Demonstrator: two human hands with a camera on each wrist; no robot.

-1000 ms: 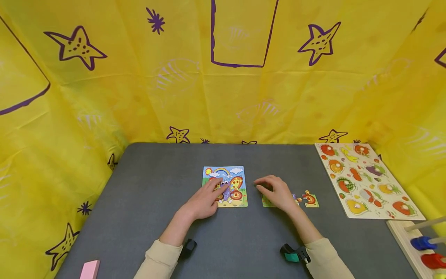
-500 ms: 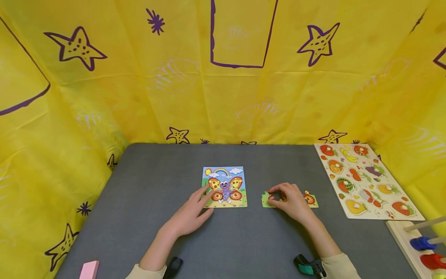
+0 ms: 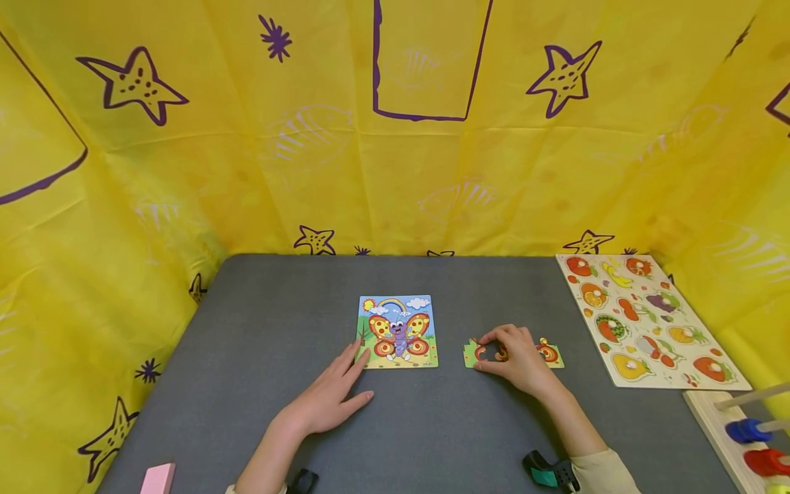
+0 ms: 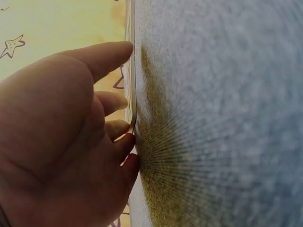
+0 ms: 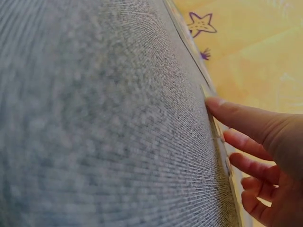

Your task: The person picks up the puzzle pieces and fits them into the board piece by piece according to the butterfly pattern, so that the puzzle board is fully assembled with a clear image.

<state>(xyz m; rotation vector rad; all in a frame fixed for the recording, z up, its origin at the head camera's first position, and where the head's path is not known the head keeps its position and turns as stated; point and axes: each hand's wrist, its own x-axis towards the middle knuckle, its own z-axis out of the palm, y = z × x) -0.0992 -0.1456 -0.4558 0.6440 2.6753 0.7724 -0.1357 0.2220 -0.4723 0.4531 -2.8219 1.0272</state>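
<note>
A butterfly puzzle (image 3: pixel 400 333) lies flat in the middle of the grey table. My left hand (image 3: pixel 330 398) rests beside it with fingers extended, fingertips at its lower left edge and the thumb apart on the table. To the right lies a row of loose puzzle pieces. My right hand (image 3: pixel 517 360) is over this row, thumb and index finger at opposite edges of a green and red puzzle piece (image 3: pixel 470 353), pinching it low at the table. An orange and green puzzle piece (image 3: pixel 551 355) shows right of the hand; the hand hides part of the row between.
A wooden fruit peg board (image 3: pixel 651 322) lies at the right back. In front of it stands a wooden frame (image 3: pixel 719 432) with blue and red beads. A pink block (image 3: pixel 158 478) is at the near left. Yellow cloth (image 3: pixel 407 185) surrounds the table (image 3: pixel 278 302).
My left hand has drawn back from the butterfly to the puzzle's lower left edge. The right hand has shifted right, and its thumb and index finger have come to the green and red puzzle piece.
</note>
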